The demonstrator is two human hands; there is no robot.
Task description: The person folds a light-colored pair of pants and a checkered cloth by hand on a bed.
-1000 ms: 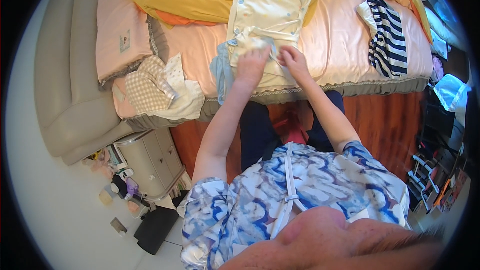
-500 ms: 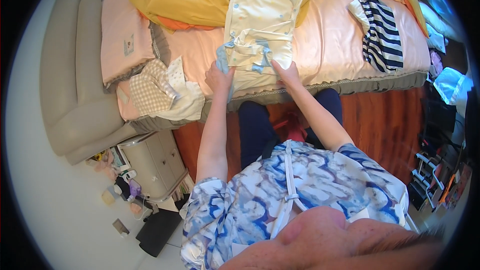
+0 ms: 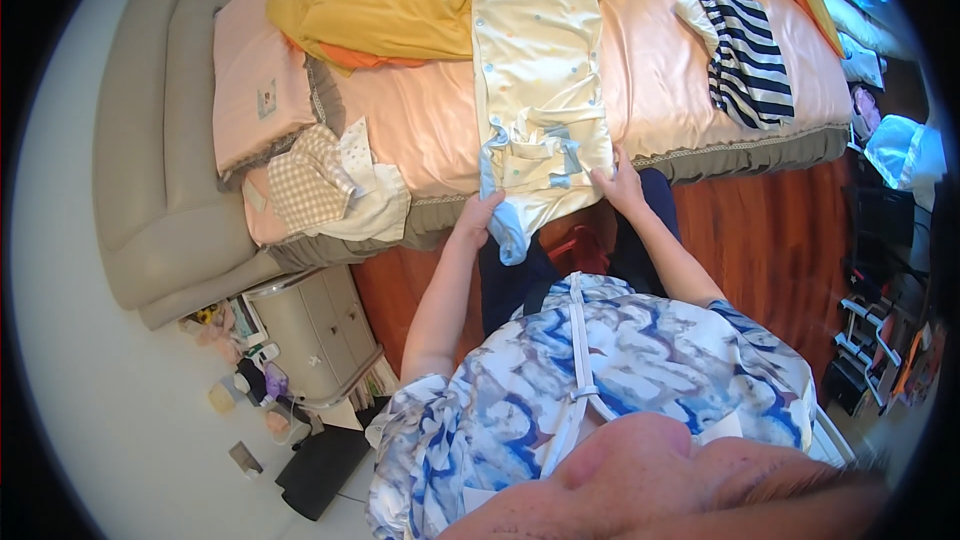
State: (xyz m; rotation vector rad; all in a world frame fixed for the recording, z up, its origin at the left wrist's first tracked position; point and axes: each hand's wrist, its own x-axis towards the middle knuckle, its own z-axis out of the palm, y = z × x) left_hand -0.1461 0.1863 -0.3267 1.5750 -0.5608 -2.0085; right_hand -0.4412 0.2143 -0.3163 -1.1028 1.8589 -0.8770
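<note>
A pale yellow dotted satin garment (image 3: 540, 60) with light blue trim lies in a long strip across the bed. Its near end is bunched and hangs past the bed's edge, above my knees. My left hand (image 3: 480, 217) pinches this end at its left side, beside a dangling blue piece. On the opposite side my right hand (image 3: 624, 185) grips the cloth at its right edge. The fabric stretches between both hands.
Pink satin bedding covers the bed (image 3: 420, 120). Mustard yellow cloth (image 3: 390, 0) lies beneath the garment. Checked cloth (image 3: 315, 175) rests at left, a black-and-white striped garment (image 3: 750, 55) at right. A bedside cabinet (image 3: 305, 325) stands near left; a pink pillow (image 3: 260, 70) lies by the headboard.
Both hands have drawn the garment's near end toward me, over the bed's edge. The strip has slid nearer and slightly right, and a blue piece now dangles beside my left hand.
</note>
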